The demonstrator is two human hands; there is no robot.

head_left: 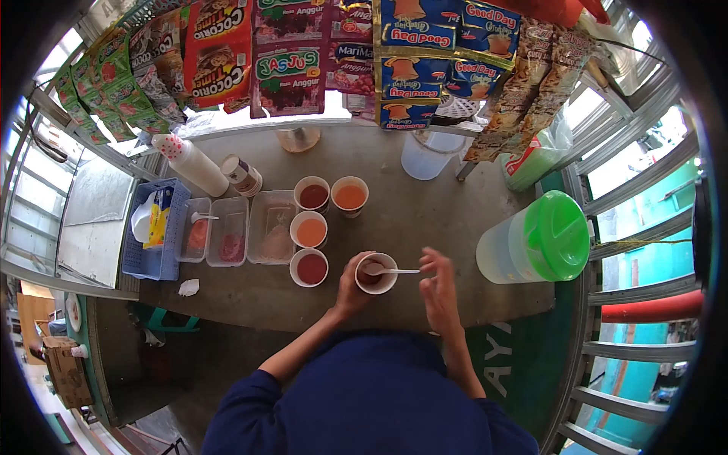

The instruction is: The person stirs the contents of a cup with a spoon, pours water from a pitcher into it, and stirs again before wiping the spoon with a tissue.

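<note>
My left hand is wrapped round the side of a white paper cup near the table's front edge. Dark reddish-brown contents show inside it. A white plastic spoon leans in this cup, its handle sticking out over the rim to the right. Just beyond the handle's end is my right hand, raised with its fingers apart and nothing visible in them. To the left stand several filled cups: a dark red drink, an orange drink, another orange one and a brownish-red one.
Clear tubs of powder sit left of the cups, beside a blue basket. Stacked cups lean behind them. A green-lidded water jug stands at right, a clear bucket at the back. Drink sachets hang overhead.
</note>
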